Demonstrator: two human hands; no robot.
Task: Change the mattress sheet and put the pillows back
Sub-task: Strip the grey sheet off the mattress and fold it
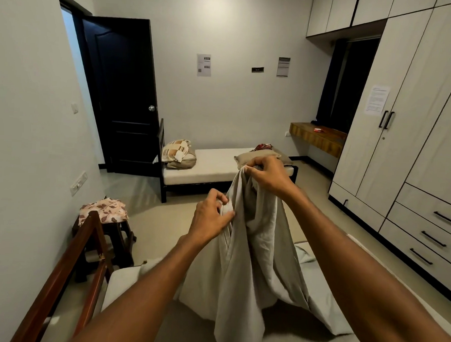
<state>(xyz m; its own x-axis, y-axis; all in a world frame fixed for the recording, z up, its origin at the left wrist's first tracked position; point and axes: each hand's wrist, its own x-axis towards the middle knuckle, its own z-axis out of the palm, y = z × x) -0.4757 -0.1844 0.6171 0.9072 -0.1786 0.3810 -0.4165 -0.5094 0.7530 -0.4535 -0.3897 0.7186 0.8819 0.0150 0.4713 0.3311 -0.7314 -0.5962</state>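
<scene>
L hand (212, 217) + R hand (267, 173) pinch grey sheet (250, 257) edge, raised.

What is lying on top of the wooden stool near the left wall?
A folded cloth with a leaf print lies on the stool and covers its whole seat, so the seat cannot be seen. Whether anything lies under that cloth cannot be told.

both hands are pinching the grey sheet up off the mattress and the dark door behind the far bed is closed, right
Not quite. The head view shows the left hand and right hand pinching the grey sheet up off the mattress, but the dark door stands open.
</scene>
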